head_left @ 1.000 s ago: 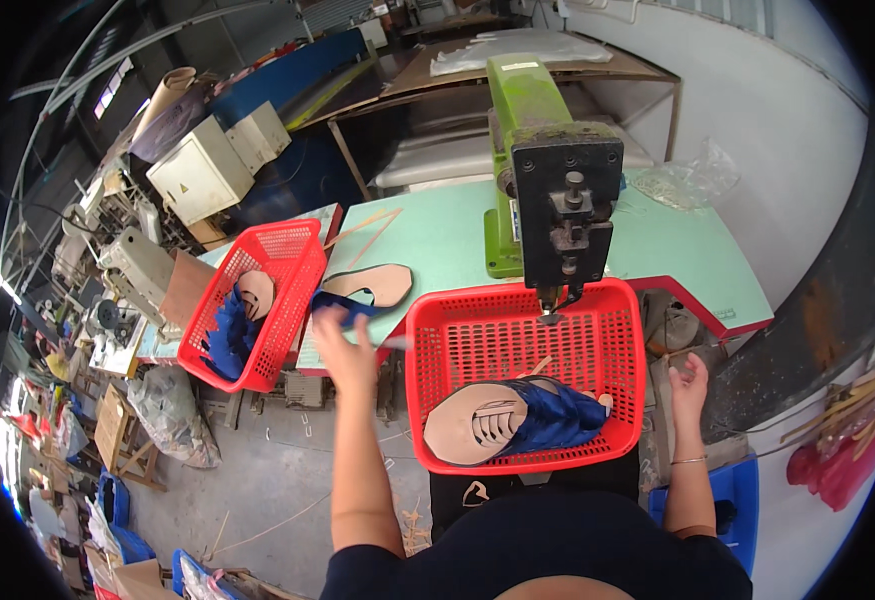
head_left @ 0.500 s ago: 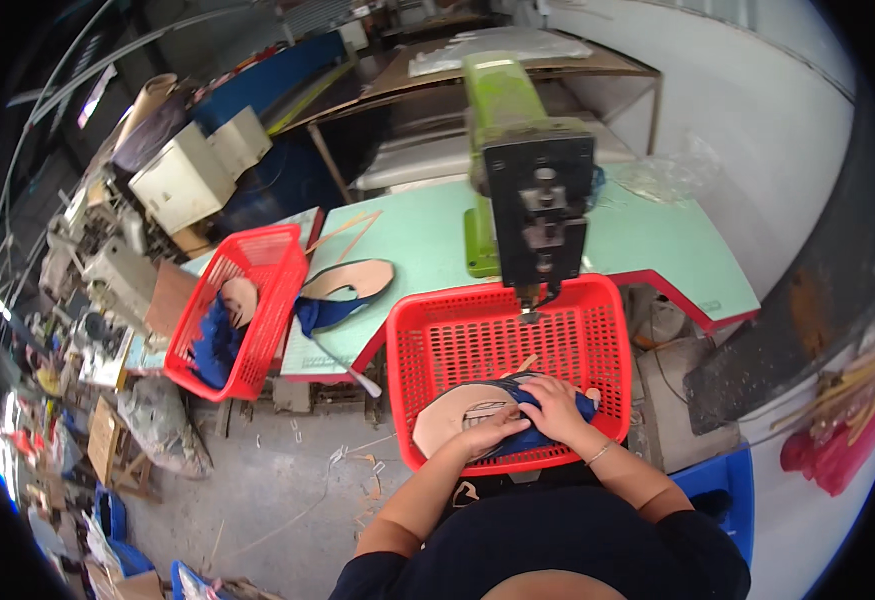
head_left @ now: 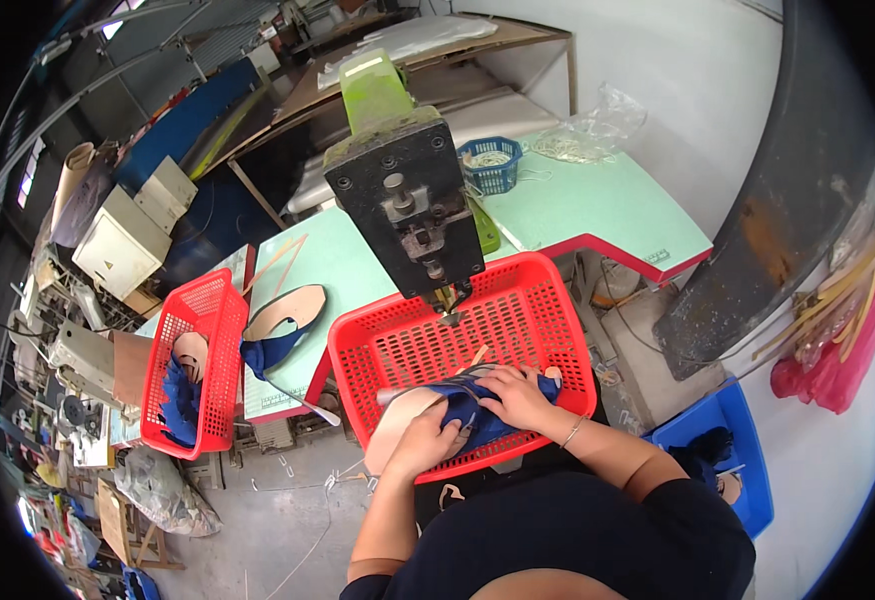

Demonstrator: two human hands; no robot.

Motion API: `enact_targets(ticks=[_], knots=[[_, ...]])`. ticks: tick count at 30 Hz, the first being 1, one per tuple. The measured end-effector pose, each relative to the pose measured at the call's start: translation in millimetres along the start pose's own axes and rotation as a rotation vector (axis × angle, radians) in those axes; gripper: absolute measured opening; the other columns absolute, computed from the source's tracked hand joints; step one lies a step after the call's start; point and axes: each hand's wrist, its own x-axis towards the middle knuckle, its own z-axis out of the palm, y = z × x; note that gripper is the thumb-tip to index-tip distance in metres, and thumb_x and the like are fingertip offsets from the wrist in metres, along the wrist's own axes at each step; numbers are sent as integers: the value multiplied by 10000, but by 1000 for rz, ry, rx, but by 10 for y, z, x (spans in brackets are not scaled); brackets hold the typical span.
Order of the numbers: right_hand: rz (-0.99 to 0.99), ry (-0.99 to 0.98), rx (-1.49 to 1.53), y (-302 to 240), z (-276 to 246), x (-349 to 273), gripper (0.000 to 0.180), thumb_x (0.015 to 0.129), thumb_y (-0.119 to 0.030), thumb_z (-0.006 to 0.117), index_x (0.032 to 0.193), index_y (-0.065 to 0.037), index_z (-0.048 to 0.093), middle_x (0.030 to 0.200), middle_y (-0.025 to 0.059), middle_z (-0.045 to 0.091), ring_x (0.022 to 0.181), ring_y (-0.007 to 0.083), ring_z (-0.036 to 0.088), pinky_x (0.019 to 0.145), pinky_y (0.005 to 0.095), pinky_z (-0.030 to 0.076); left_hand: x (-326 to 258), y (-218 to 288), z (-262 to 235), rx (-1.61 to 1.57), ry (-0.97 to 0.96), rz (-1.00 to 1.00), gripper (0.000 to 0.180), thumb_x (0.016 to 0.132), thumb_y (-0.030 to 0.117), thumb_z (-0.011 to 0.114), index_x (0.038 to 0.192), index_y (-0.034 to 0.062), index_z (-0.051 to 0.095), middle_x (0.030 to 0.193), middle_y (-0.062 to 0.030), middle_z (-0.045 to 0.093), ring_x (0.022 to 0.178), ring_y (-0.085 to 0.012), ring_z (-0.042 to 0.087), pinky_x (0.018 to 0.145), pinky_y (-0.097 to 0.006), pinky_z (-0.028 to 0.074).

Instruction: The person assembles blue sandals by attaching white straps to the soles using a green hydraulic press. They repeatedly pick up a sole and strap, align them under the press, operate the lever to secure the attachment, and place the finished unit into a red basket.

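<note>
From the middle of the view, a small blue basket (head_left: 494, 182) sits at one o'clock, a clear plastic bag (head_left: 607, 122) just beside it. A dark pillar (head_left: 762, 200) leans between two and three, a pink bag (head_left: 819, 388) shows past three, a stuffed sack (head_left: 162, 492) at eight and a white cabinet (head_left: 117, 250) at nine.

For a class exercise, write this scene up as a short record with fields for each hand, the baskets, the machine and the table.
Left hand: on the blue-and-tan pieces, nearer their tan end
Right hand: on the same pieces' blue part
Front basket: red, holding those pieces
Left basket: red, similar pieces inside
Machine: green, with a black head
Table: pale green, red-edged; bears a shoe-shaped piece and small blue basket
</note>
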Motion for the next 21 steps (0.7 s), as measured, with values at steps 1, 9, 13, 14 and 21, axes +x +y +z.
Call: enact_targets(ticks=[1, 9, 13, 14, 21], knots=[[-13, 19, -28, -9, -10, 1, 339, 812, -313, 603, 1090, -119, 594, 1107, 68, 558, 1146, 248, 452, 931, 539, 278, -59, 67, -85, 38, 19, 6, 324, 835, 156, 538, 1112, -12, 519, 958, -229, 598, 917, -371, 571, 808, -376, 443], [334, -178, 1641, -391, -273, 152, 308, 973, -225, 354, 1119, -11, 519, 1041, 101, 597, 1001, 215, 570, 914, 357, 425, -119, 157, -297, -893, 49, 8, 338, 851, 19, 520, 1179, -13, 444, 981, -119, 621, 844, -169, 624, 774, -296, 494], [386, -193, 1859, -547, -528, 232, 288, 974, -227, 346, 1056, -16, 524, 1032, 103, 596, 958, 214, 594, 877, 369, 459, -152, 78, -209, -987, 35, -2, 417, 837, 10, 515, 1235, -4, 391, 1028, -156, 597, 841, -223, 635, 760, -334, 513], [400, -185, 1836, -568, -550, 237, 283, 973, -225, 351, 1052, -14, 523, 1023, 102, 597, 951, 213, 596, 871, 364, 464, -156, 72, -208, -1011, 32, -4, 429, 834, 8, 517, 1241, -2, 384, 1033, -160, 594, 841, -227, 636, 761, -336, 514], [360, -257, 1805, -679, -597, 253, 245, 962, -182, 391, 1073, -4, 518, 994, 65, 589, 947, 164, 583, 859, 329, 466, -218, 58, -250, -1029, 18, 29, 444, 826, 41, 554, 1238, -6, 396, 1048, -150, 598, 876, -223, 629, 792, -344, 505]])
